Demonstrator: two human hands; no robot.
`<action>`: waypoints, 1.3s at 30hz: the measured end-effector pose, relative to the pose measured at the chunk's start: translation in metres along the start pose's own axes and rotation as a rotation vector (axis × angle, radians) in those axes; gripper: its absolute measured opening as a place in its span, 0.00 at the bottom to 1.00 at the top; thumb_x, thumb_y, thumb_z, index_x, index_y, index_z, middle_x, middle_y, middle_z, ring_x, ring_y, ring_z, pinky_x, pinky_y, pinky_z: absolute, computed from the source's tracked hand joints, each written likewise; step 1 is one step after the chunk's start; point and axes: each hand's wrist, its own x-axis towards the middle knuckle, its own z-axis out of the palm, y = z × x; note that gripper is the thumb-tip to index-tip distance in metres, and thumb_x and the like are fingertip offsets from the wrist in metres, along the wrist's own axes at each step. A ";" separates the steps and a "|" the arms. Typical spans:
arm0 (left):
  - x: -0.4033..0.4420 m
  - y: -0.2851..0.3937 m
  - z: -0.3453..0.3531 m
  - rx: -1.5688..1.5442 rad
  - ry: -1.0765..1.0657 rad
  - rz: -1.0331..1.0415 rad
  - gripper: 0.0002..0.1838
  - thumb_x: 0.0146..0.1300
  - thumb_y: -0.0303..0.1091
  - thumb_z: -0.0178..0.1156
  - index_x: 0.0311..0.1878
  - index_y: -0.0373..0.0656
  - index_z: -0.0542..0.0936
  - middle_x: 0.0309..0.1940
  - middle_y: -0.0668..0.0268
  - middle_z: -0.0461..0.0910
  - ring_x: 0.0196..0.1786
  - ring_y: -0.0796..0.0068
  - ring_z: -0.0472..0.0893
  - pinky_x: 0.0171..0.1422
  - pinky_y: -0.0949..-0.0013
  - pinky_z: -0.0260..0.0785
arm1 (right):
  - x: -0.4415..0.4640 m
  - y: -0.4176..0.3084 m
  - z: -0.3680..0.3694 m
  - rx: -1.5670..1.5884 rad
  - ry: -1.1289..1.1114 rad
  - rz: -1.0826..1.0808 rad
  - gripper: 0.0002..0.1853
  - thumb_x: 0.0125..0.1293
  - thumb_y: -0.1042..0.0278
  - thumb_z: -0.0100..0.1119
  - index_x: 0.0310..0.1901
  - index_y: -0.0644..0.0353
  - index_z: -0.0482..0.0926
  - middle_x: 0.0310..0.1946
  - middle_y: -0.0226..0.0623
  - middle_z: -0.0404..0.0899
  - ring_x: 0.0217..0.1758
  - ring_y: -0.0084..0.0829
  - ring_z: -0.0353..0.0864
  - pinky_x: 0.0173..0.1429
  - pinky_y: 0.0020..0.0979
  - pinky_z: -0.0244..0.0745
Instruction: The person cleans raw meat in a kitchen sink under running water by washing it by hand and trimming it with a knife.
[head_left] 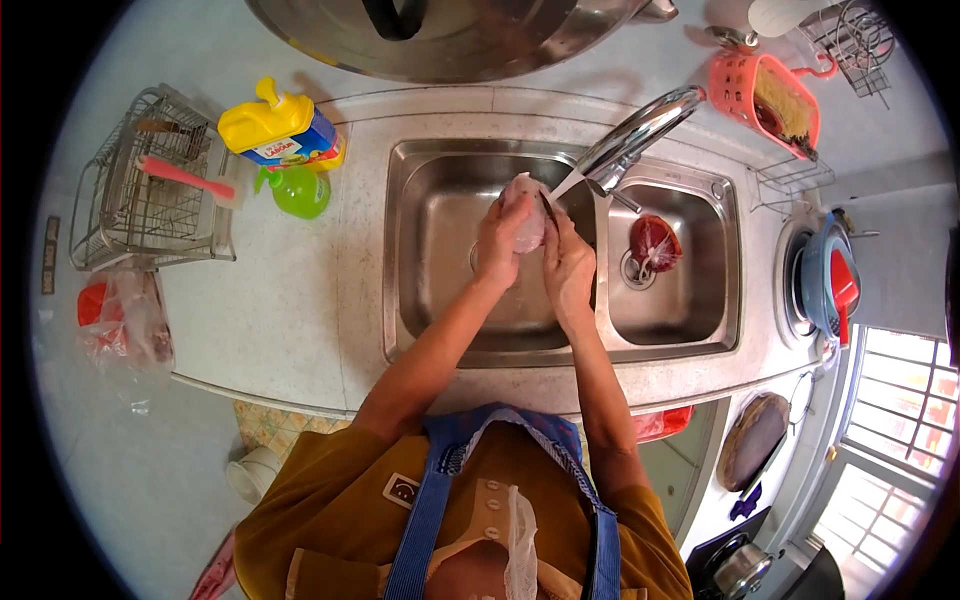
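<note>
Over the left basin of the steel sink point(430, 290), my left hand point(500, 238) holds a pale, whitish-pink piece of food point(528, 212), its kind unclear. My right hand point(568, 262) is closed around a dark, thin tool point(547, 208), perhaps a knife, which touches the right side of the pale piece. The chrome faucet point(640, 130) reaches over from the upper right, its spout close to the piece. In the right basin, a dark red item in clear plastic point(655, 243) lies beside the drain.
Left of the sink are a yellow jug point(270, 125), a green bottle point(300, 192) and a wire rack point(165, 180). A large metal lid point(450, 40) is behind the sink. At the right are a pink basket point(765, 95) and a blue basin point(820, 275).
</note>
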 end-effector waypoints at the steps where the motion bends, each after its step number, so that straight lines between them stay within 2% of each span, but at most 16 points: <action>1: 0.001 0.003 -0.003 -0.012 -0.049 -0.001 0.22 0.59 0.36 0.60 0.55 0.38 0.71 0.44 0.67 0.76 0.44 0.76 0.76 0.48 0.72 0.69 | 0.001 -0.002 -0.004 0.161 -0.044 0.064 0.15 0.61 0.75 0.52 0.51 0.60 0.74 0.24 0.52 0.75 0.24 0.46 0.77 0.27 0.35 0.70; 2: 0.000 0.009 -0.004 -0.012 -0.048 -0.001 0.22 0.59 0.36 0.60 0.55 0.38 0.71 0.44 0.67 0.76 0.44 0.76 0.76 0.48 0.72 0.69 | 0.001 -0.001 -0.009 0.161 -0.046 0.064 0.15 0.61 0.75 0.52 0.51 0.60 0.74 0.24 0.52 0.75 0.24 0.46 0.77 0.27 0.35 0.70; 4: -0.003 0.022 -0.004 0.040 -0.119 -0.027 0.23 0.59 0.36 0.60 0.57 0.38 0.70 0.44 0.66 0.76 0.45 0.76 0.77 0.47 0.73 0.70 | 0.000 0.001 -0.021 0.278 -0.121 0.051 0.13 0.67 0.67 0.51 0.50 0.62 0.75 0.18 0.38 0.68 0.22 0.20 0.68 0.29 0.28 0.68; 5: -0.004 0.024 -0.007 0.094 -0.119 -0.022 0.23 0.62 0.37 0.57 0.58 0.38 0.70 0.47 0.66 0.76 0.48 0.76 0.76 0.53 0.72 0.69 | 0.002 -0.006 -0.031 0.182 -0.168 0.025 0.13 0.66 0.69 0.51 0.50 0.61 0.75 0.21 0.41 0.73 0.22 0.26 0.72 0.29 0.29 0.69; 9: -0.006 0.026 -0.006 0.093 -0.150 -0.014 0.22 0.62 0.37 0.57 0.58 0.38 0.70 0.47 0.66 0.76 0.48 0.77 0.76 0.52 0.73 0.68 | 0.005 -0.013 -0.041 0.075 -0.124 -0.106 0.13 0.66 0.70 0.51 0.51 0.59 0.75 0.26 0.45 0.78 0.24 0.37 0.77 0.31 0.31 0.70; 11: -0.010 0.027 -0.003 0.137 -0.127 -0.016 0.23 0.61 0.35 0.58 0.57 0.37 0.70 0.43 0.67 0.76 0.42 0.79 0.76 0.42 0.76 0.70 | 0.005 -0.017 -0.044 0.065 -0.161 -0.119 0.13 0.65 0.70 0.51 0.50 0.58 0.76 0.32 0.49 0.79 0.29 0.45 0.79 0.32 0.33 0.72; 18: -0.014 0.027 -0.004 0.181 -0.119 -0.047 0.20 0.61 0.35 0.57 0.55 0.37 0.71 0.42 0.68 0.76 0.41 0.81 0.75 0.42 0.77 0.69 | 0.004 -0.013 -0.042 -0.027 -0.166 -0.157 0.12 0.65 0.70 0.50 0.49 0.57 0.76 0.32 0.48 0.79 0.31 0.47 0.79 0.32 0.36 0.72; 20: -0.012 0.025 -0.003 0.376 -0.120 0.088 0.19 0.62 0.35 0.56 0.54 0.37 0.71 0.42 0.67 0.76 0.40 0.81 0.75 0.41 0.77 0.69 | 0.004 -0.011 -0.041 -0.282 -0.202 -0.192 0.10 0.65 0.67 0.50 0.46 0.56 0.76 0.32 0.50 0.78 0.32 0.48 0.79 0.32 0.39 0.72; 21: -0.012 0.026 -0.003 0.375 -0.122 0.086 0.19 0.62 0.35 0.56 0.54 0.37 0.71 0.42 0.67 0.76 0.40 0.81 0.75 0.41 0.77 0.69 | 0.004 -0.011 -0.041 -0.283 -0.201 -0.191 0.10 0.65 0.67 0.50 0.46 0.56 0.76 0.32 0.50 0.78 0.32 0.48 0.79 0.32 0.39 0.72; 23: -0.012 0.031 -0.001 0.577 -0.208 0.208 0.19 0.63 0.35 0.56 0.55 0.36 0.70 0.43 0.67 0.76 0.40 0.80 0.75 0.42 0.78 0.68 | 0.008 -0.008 -0.043 -0.290 -0.207 -0.252 0.09 0.67 0.64 0.49 0.43 0.55 0.76 0.22 0.40 0.76 0.20 0.37 0.76 0.23 0.33 0.66; 24: -0.013 0.035 0.002 0.577 -0.209 0.208 0.19 0.63 0.35 0.56 0.55 0.36 0.70 0.43 0.67 0.76 0.40 0.80 0.75 0.42 0.78 0.68 | 0.013 -0.004 -0.047 -0.290 -0.207 -0.252 0.09 0.67 0.64 0.49 0.43 0.55 0.76 0.22 0.40 0.76 0.20 0.37 0.76 0.23 0.33 0.66; 26: -0.016 0.045 0.009 0.381 -0.309 0.016 0.18 0.64 0.35 0.54 0.55 0.36 0.71 0.44 0.68 0.76 0.44 0.82 0.74 0.49 0.77 0.67 | 0.025 0.005 -0.059 0.715 -0.697 0.498 0.10 0.68 0.62 0.49 0.45 0.55 0.75 0.15 0.22 0.63 0.13 0.18 0.59 0.18 0.21 0.54; 27: -0.014 0.044 0.009 0.381 -0.308 0.020 0.18 0.64 0.35 0.54 0.55 0.36 0.71 0.44 0.68 0.76 0.44 0.82 0.74 0.49 0.77 0.67 | 0.024 0.006 -0.058 0.974 -0.686 0.620 0.11 0.70 0.60 0.48 0.43 0.57 0.76 0.16 0.14 0.53 0.16 0.10 0.47 0.19 0.15 0.43; 32: -0.010 0.035 0.013 0.323 -0.251 0.092 0.18 0.65 0.35 0.52 0.56 0.36 0.70 0.44 0.68 0.75 0.43 0.82 0.74 0.49 0.76 0.66 | 0.019 0.016 -0.045 1.305 -0.715 0.768 0.11 0.69 0.58 0.48 0.43 0.56 0.75 0.15 0.15 0.50 0.15 0.11 0.46 0.19 0.16 0.44; 35: -0.011 0.038 0.018 0.359 -0.256 0.153 0.21 0.64 0.34 0.53 0.57 0.34 0.67 0.43 0.65 0.74 0.41 0.80 0.75 0.45 0.76 0.69 | 0.013 0.022 -0.032 1.721 -0.786 0.836 0.11 0.70 0.57 0.46 0.40 0.55 0.74 0.15 0.15 0.52 0.13 0.10 0.48 0.18 0.15 0.46; 39: -0.013 0.037 0.020 0.279 -0.276 0.088 0.20 0.64 0.34 0.53 0.56 0.35 0.68 0.42 0.65 0.74 0.43 0.80 0.74 0.47 0.76 0.68 | 0.008 0.022 -0.014 1.990 -0.770 0.828 0.12 0.72 0.59 0.41 0.41 0.56 0.72 0.15 0.16 0.54 0.12 0.10 0.49 0.18 0.15 0.49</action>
